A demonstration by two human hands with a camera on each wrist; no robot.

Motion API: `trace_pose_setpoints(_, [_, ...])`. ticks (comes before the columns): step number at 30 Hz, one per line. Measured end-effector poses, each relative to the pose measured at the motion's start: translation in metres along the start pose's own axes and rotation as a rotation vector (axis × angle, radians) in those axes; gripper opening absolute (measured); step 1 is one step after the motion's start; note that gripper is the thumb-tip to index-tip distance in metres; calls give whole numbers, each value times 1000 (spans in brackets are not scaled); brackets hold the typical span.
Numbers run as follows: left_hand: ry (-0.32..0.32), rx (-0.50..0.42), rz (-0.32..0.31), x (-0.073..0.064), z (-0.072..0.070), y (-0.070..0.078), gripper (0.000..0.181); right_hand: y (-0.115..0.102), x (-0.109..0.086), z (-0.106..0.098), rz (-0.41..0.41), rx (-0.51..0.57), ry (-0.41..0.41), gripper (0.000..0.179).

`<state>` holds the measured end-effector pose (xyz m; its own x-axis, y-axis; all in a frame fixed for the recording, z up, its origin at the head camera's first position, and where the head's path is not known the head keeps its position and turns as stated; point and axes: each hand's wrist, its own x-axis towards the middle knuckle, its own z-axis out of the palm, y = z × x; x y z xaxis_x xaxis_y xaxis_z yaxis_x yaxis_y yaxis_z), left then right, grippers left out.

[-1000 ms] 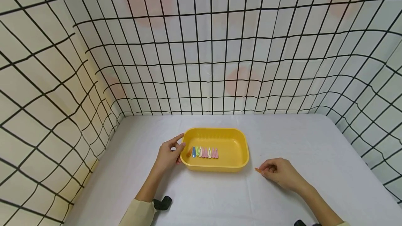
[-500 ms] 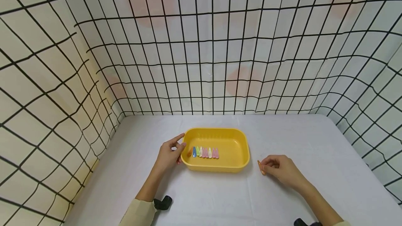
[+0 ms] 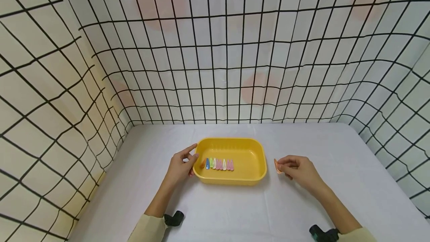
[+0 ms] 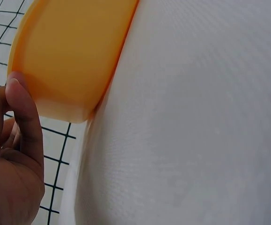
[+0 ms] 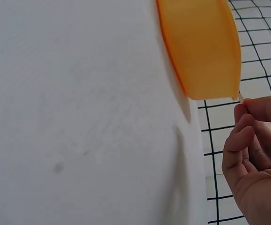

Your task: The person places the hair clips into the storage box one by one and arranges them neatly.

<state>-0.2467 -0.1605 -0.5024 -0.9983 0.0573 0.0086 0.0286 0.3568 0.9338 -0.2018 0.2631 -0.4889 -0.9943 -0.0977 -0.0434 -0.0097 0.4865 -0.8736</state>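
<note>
A yellow plastic basin (image 3: 248, 160) stands on the white-covered table. My left hand (image 3: 179, 166) holds its left end, the thumb on the rim and the index finger stretched along the edge; the left wrist view shows the thumb (image 4: 20, 96) against the wall. Off the basin's right end, my right hand (image 3: 300, 171) pinches an orange hair clip (image 3: 276, 164) between thumb and fingertips. Only a thin tip of that clip shows in the right wrist view. Inside the basin several snap hair clips lie side by side: orange (image 3: 203, 163), blue (image 3: 207, 164), green, white and pink.
Behind the table (image 3: 228, 212) and at both sides hangs a white cloth (image 3: 215, 59) with a black grid. Black wrist-camera mounts sit on the left wrist (image 3: 174, 218) and right wrist (image 3: 322, 233).
My right hand has moved forward beside the basin's right end, and the orange clip has turned from lying nearly sideways to pointing away. My left hand stays at the rim.
</note>
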Motion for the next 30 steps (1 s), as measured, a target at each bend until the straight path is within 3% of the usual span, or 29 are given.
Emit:
trace_pose_setpoints(17, [2,-20,-8,-1,-1,1,46,-28,14,5,5,89,54,29])
trace_pose_setpoints(30, [1,-12,-6,-1,0,1,48,-50,27,18,-16,157,-6,29])
